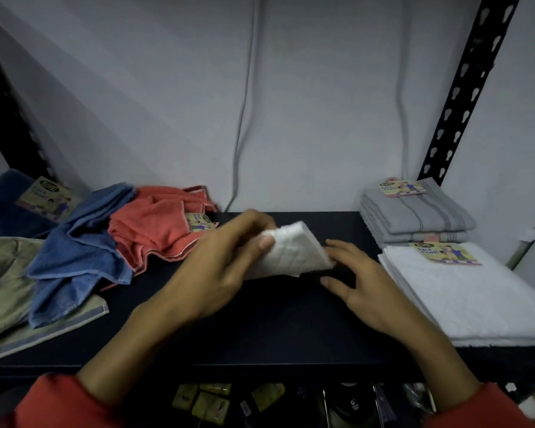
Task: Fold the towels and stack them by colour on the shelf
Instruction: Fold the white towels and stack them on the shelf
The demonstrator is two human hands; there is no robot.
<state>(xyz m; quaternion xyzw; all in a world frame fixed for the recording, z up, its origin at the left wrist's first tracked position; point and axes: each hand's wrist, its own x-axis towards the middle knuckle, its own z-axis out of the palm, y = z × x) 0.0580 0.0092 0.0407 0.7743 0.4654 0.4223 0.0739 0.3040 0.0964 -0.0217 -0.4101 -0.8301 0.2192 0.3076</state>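
A small folded white towel [294, 251] is lifted off the dark shelf [260, 329] at its middle. My left hand [226, 261] grips the towel's left end, thumb on top. My right hand [359, 282] is spread, fingers touching the towel's right lower edge. On the right lies a stack of folded white towels [464, 298], with a stack of folded grey towels [414, 217] behind it. On the left are crumpled towels: a coral one [158, 230], a blue one [74, 261], an olive one [3, 288] and a dark blue one [3, 205].
Black slotted uprights [467, 97] stand at the shelf's back corners. Two grey cables [244, 103] hang down the wall behind. A lower shelf holds several small items [204, 403] below the front edge. Paper labels [445, 253] sit on some towels.
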